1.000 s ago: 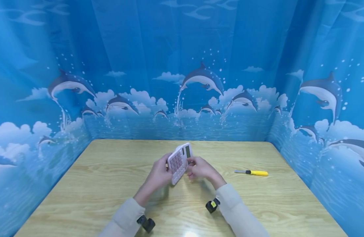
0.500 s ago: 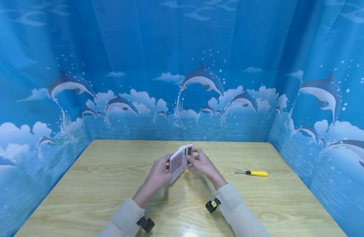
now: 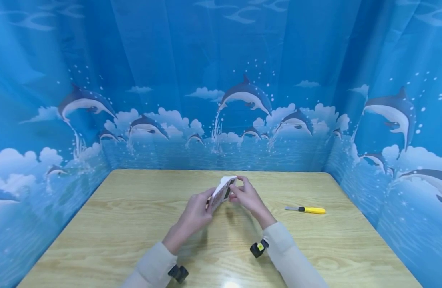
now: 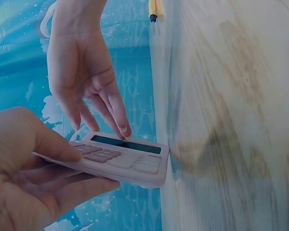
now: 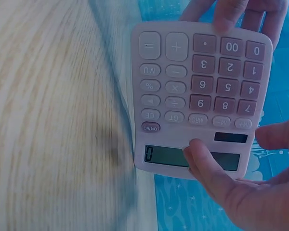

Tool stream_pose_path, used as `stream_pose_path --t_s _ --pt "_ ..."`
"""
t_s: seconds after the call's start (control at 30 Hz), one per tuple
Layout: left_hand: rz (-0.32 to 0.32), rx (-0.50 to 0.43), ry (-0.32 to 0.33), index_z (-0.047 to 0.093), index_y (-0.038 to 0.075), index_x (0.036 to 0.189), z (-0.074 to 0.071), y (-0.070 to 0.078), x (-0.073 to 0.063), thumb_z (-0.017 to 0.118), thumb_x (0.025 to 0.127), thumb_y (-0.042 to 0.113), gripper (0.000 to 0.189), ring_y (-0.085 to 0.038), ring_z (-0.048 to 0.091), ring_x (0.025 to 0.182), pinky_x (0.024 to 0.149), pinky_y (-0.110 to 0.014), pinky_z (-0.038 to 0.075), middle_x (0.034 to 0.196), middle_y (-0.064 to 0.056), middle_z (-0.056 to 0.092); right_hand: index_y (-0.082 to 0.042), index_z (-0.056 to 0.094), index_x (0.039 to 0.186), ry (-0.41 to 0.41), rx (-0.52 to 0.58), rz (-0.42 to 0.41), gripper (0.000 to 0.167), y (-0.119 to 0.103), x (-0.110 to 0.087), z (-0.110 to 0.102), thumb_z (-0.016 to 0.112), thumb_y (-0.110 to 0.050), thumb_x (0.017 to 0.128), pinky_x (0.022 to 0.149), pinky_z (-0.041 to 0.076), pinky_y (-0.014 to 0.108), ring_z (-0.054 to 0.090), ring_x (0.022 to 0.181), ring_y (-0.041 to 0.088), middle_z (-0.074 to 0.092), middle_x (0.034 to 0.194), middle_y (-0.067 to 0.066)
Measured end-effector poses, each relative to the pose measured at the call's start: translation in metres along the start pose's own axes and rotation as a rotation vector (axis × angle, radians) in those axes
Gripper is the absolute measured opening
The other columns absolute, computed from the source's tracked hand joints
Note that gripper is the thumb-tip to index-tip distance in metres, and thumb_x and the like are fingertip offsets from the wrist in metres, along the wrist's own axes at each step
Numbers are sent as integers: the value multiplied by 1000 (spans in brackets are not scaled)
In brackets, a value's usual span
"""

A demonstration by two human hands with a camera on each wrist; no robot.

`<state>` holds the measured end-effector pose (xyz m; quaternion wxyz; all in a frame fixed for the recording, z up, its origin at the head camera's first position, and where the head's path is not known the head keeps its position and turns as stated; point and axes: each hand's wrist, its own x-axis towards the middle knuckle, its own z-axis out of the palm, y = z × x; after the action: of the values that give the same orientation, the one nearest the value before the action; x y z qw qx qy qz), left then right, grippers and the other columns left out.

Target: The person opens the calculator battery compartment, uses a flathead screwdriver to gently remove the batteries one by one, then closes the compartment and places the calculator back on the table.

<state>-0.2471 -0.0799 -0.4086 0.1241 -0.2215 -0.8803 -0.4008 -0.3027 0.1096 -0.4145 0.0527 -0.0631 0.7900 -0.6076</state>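
As the calculator [image 5: 202, 100] tips more edge-on to the head view between both hands, left hand [image 3: 195, 209] pinches its keypad end; right hand [image 3: 248, 199], fingers fairly straight, touches the display [image 5: 169, 156] — left likely bears the weight.

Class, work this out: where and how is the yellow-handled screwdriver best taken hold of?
Probably by the middle of its yellow handle, the right hand coming from above, thumb and fingers across its long sides. The screwdriver lies flat on the table; its handle is thicker than the blade and points right, away from the calculator.
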Motion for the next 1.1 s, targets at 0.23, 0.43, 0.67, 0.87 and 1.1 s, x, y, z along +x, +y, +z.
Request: stream_pose_path --t_s 0.23,0.43,0.67,0.87,1.1 --pt "64 53 -1 61 -8 135 4 1 -2 63 76 -21 61 -36 77 100 77 -30 65 120 -26 73 5 23 158 0 35 3 64 -1 0 -1 53 -21 108 97 61 45 68 115 47 54 140 39" --pt "91 115 1 68 -5 128 7 0 -3 72 71 -15 57 -31 76 101 73 -29 64 115 -22 76 13 22 156 -10 89 16 65 -1 0 0 52 -20 109 95 62 45 71 110 44 53 139 41" --pt "108 155 -3 70 -3 126 12 0 -5 74 69 -14 57 -29 76 102 78 -30 64 116 -19 76 16 25 154 14 123 26 64 -1 2 -1 54 -17 107 92 63 43 76 91 25 59 132 38" --pt "77 249 -37 73 3 123 14 2 -7 78 67 -12 58 -28 76 104 83 -32 64 117 -14 77 16 32 151 55 79 62 63 -1 2 -2 57 -17 105 89 64 41 74 82 18 62 129 36" --pt "48 331 -74 75 8 122 18 2 -9 78 68 -12 57 -33 73 113 87 -39 64 126 -13 74 13 50 142 58 31 88 51 2 2 -4 61 -18 103 89 63 45 73 79 17 68 121 31"
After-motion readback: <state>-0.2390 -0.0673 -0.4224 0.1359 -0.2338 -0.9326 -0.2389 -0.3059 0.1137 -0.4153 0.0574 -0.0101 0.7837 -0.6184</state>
